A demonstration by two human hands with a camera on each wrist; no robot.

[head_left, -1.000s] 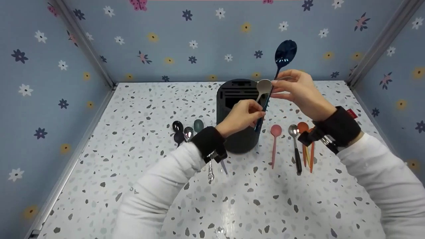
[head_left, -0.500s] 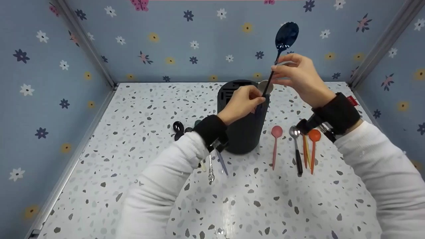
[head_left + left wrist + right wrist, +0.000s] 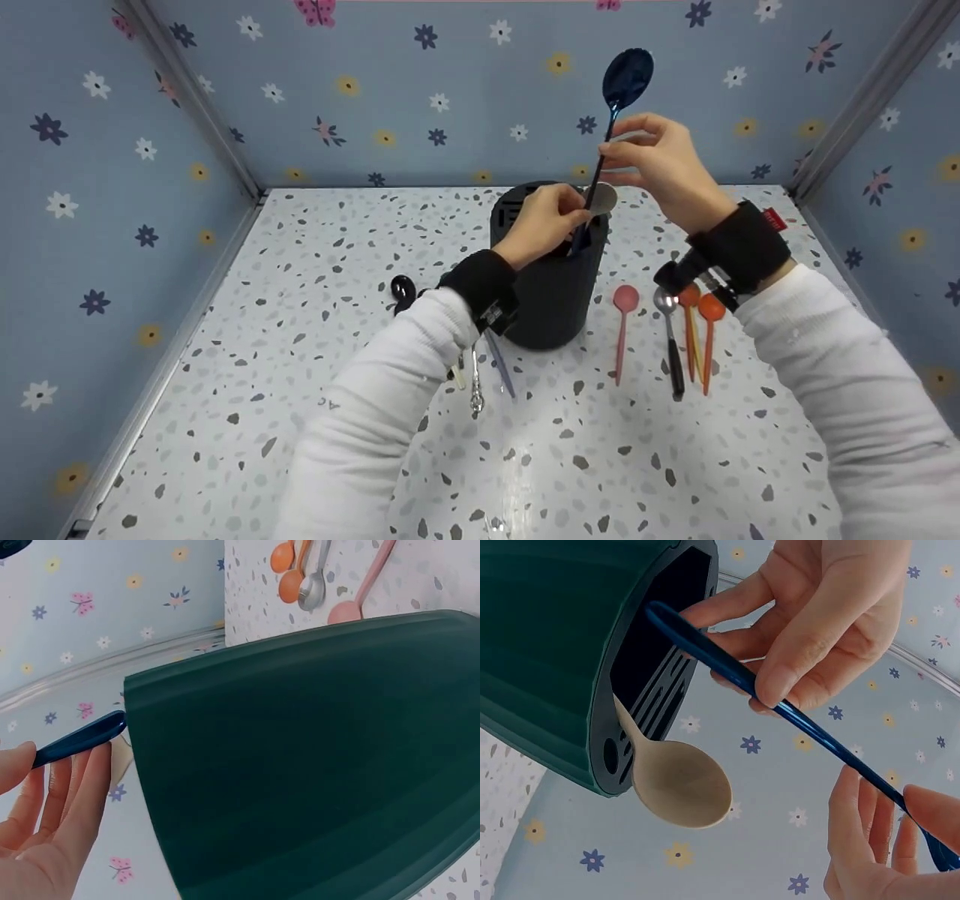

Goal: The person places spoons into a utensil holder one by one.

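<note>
A long dark blue metal spoon [image 3: 628,77] is held bowl up, tilted, above a dark green ribbed utensil holder [image 3: 544,300]. My left hand [image 3: 541,225] pinches its handle partway along, fingers close over the holder's top. My right hand [image 3: 664,169] pinches the handle higher, just below the bowl. In the right wrist view the blue handle [image 3: 735,673] ends right at the holder's large opening. A beige spoon [image 3: 682,784] stands in the holder, its bowl leaning out over the rim. In the left wrist view, the left hand [image 3: 56,829] holds the handle beside the rim.
Right of the holder lie a pink spoon [image 3: 625,300], a black-handled metal spoon [image 3: 672,352] and orange spoons [image 3: 709,307]. Left of it lie a black spoon [image 3: 403,288], a silver handle [image 3: 476,386] and a purple handle [image 3: 501,367], partly behind my left arm. Patterned walls [image 3: 480,90] enclose the speckled table.
Both hands have risen with the blue spoon, then shifted slightly left. Its lower handle end, earlier in front of the holder's side, is now at the top opening.
</note>
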